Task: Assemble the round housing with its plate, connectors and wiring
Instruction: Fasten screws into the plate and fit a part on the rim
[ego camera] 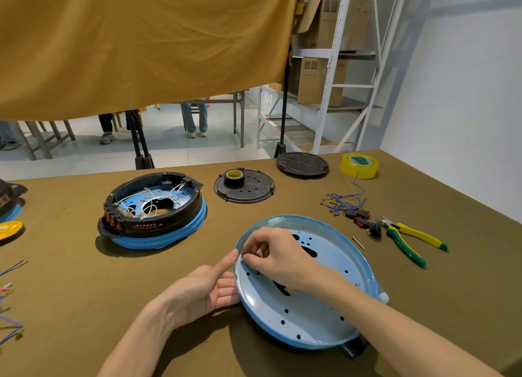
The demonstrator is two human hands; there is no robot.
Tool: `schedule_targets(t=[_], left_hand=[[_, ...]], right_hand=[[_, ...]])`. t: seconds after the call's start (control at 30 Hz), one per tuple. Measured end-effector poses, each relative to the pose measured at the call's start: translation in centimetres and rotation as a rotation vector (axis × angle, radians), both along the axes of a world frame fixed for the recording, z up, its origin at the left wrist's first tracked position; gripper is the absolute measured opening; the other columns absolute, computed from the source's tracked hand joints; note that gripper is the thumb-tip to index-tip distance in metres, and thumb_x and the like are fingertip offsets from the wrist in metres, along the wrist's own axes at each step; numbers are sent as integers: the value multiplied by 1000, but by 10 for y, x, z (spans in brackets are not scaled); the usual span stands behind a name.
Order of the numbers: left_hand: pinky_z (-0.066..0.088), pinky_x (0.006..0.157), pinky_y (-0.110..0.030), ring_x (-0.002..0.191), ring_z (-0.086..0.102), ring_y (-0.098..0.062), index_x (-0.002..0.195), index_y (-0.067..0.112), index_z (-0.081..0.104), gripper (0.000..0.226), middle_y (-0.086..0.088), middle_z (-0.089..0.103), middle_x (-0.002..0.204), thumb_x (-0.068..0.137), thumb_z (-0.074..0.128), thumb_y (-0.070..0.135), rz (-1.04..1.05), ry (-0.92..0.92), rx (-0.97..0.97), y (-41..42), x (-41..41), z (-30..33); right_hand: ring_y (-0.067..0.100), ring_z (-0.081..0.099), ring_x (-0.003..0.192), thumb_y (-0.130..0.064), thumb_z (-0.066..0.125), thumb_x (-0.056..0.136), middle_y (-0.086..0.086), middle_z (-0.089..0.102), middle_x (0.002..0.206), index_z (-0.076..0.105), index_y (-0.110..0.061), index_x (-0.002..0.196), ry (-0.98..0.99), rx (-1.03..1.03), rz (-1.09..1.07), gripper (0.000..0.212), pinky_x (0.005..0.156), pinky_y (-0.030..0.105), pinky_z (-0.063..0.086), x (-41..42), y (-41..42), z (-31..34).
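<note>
A round blue housing [316, 317] with a perforated pale plate inside lies tilted on the table in front of me. My left hand [209, 286] holds its left rim from outside, thumb raised against the edge. My right hand [271, 252] reaches inside near that rim, fingertips pinched on something too small to make out. A finished housing [152, 210] with black ring, red switches and white wiring sits at the left. Blue wires with terminals [344, 200] and loose red switches [360, 217] lie at the right.
A black perforated plate [244, 190] carries a small tape roll [234, 176]; a black round cover [302, 164] and yellow tape roll [359, 165] lie behind. Yellow-green pliers [406, 238] and a small pin [358, 242] rest at the right. More wires lie at the left edge.
</note>
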State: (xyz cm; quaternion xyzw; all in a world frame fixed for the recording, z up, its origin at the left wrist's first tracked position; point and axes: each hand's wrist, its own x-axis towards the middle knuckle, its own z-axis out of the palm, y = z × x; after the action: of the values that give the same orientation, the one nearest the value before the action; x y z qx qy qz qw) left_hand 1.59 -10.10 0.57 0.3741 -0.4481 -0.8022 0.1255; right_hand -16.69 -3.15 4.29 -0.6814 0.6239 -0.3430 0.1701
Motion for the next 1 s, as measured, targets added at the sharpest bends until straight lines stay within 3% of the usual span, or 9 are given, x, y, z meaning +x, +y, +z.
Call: schedule_targets(t=[0.2,0.37,0.5,0.7,0.83,1.0], left_hand=[[59,96,-41,114,71,-34,130,-6,58,80,-26,72,120,77,78,51,-6,4,9,-2,1,-1],[59,97,-41,115,71,-34,131,-5,58,81,-26,72,121,77,79,52,-14,4,8,-2,1,-1],[59,97,-41,115,71,-34,131,-5,58,80,-25,72,121,79,78,52,-20,4,9,-3,1,-2],[57,100,-42,116,70,-34,131,-5,58,77,-25,72,122,81,75,51,-24,8,-2,-3,1,-3],[58,98,-41,115,71,-34,130,-5,59,76,-26,72,121,81,75,51,-20,5,-3,-2,1,-2],[58,97,-42,115,71,-34,131,-4,58,79,-25,72,121,77,78,51,-12,6,5,-2,0,-1]], right_hand=[[4,58,75,-24,74,90,-13,63,84,75,-28,92,0,19,40,5,67,17,48,0,-1,-1],[4,60,76,-30,79,87,-11,66,86,74,-24,85,6,10,-9,8,66,18,49,-2,-2,-1],[3,58,71,-29,79,86,-14,63,81,73,-31,94,-29,19,50,10,63,18,48,-2,-1,-2],[6,63,77,-28,75,90,-13,70,85,79,-29,91,-23,26,16,4,68,22,54,-4,-3,-2],[5,60,75,-30,76,89,-11,67,83,73,-23,86,-8,16,-6,9,66,18,49,-1,-1,-4],[8,59,78,-24,76,90,-9,66,88,76,-22,100,-27,31,29,10,69,21,50,0,0,-1]])
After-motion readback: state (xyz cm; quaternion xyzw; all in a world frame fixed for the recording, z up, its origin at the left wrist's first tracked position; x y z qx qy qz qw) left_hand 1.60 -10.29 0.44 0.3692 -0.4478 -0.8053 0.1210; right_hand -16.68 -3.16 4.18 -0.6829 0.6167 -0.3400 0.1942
